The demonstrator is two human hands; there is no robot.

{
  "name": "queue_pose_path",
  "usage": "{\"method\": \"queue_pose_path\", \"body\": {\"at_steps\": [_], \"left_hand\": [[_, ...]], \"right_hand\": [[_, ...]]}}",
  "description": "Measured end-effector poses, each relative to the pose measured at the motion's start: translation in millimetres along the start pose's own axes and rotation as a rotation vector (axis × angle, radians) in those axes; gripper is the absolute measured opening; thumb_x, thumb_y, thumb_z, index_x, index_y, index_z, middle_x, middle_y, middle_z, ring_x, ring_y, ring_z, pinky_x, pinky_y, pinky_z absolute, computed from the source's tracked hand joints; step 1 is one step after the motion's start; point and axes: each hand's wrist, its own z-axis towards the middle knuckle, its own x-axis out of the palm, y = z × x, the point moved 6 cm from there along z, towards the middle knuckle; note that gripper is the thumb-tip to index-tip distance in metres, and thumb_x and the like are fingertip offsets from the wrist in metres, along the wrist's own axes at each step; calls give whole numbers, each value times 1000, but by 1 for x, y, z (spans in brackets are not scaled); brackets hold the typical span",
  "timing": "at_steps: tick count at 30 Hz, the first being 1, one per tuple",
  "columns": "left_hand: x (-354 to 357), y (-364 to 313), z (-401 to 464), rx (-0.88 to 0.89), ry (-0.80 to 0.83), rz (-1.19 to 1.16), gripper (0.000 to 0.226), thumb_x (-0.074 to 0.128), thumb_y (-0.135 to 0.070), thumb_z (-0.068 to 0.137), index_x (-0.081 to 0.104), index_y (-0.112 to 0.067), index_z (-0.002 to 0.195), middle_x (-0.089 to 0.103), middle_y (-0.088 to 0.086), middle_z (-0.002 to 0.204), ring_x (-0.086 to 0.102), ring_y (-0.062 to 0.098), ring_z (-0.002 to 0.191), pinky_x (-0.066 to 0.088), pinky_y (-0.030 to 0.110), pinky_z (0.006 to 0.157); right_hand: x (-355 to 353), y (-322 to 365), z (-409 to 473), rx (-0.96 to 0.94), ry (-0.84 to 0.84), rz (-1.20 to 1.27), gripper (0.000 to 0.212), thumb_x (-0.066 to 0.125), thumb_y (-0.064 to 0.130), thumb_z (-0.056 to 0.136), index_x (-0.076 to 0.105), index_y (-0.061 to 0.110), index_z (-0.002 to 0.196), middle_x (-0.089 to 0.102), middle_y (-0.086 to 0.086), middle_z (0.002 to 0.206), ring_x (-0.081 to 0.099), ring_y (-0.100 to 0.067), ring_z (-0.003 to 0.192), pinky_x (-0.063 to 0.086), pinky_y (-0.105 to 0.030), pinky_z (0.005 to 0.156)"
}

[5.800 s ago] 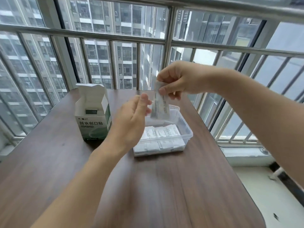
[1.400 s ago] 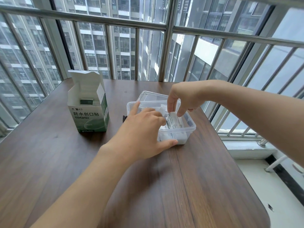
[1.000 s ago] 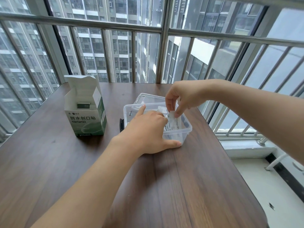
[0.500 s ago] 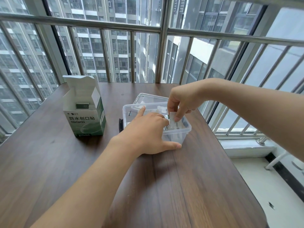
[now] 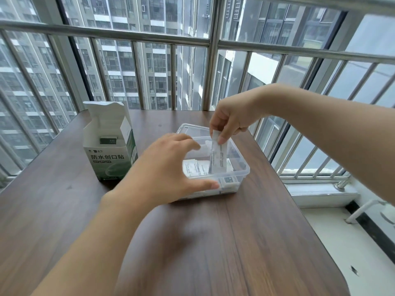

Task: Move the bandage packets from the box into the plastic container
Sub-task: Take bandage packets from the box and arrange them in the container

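Bandage packets (image 5: 197,168) lie flat inside the plastic container (image 5: 241,170), which sits near the table (image 5: 213,242) right edge; bare wood lies open in front. Right hand (image 5: 229,120) pinches one white printed packet (image 5: 218,158) upright over the container. Left hand (image 5: 168,169) hangs spread at the container's near-left wall, holding nothing. Opened box (image 5: 110,144) stands just left.

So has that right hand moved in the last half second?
Yes. The right hand has risen: against the plastic container, its fingers were down inside the rim, and now sit above it, pinching a bandage packet upright.
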Motion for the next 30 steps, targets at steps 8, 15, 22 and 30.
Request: {"method": "queue_pose_path", "body": {"at_steps": [8, 15, 22, 30], "left_hand": [[-6, 26, -40, 33, -304, -163, 72, 71, -79, 60, 69, -23, 107, 60, -17, 110, 60, 11, 108, 44, 23, 96], [12, 29, -36, 51, -145, -95, 81, 68, -83, 61, 66, -25, 118, 59, -15, 120, 52, 11, 118, 43, 31, 105], [20, 28, -35, 49, -111, -92, 79, 66, -83, 64, 67, -26, 119, 59, -14, 120, 49, 11, 120, 43, 33, 106], [20, 32, -34, 33, -111, -117, 79, 66, -83, 64, 64, -28, 121, 56, -17, 124, 47, 8, 121, 38, 23, 105]], "right_hand": [[27, 19, 36, 35, 123, -73, 10, 76, 21, 89, 75, 12, 93, 52, 8, 57, 41, -10, 53, 38, -21, 52], [39, 21, 42, 50, 111, -200, 6, 79, 23, 86, 73, 22, 88, 64, -7, 76, 48, -15, 60, 45, -23, 51], [42, 22, 35, 33, 20, -276, 25, 82, 27, 82, 74, 17, 103, 76, -4, 99, 63, -11, 62, 60, -39, 75], [45, 16, 34, 21, -49, -203, 34, 82, 17, 83, 70, 16, 115, 76, 1, 104, 68, -3, 50, 58, -25, 53]]}}
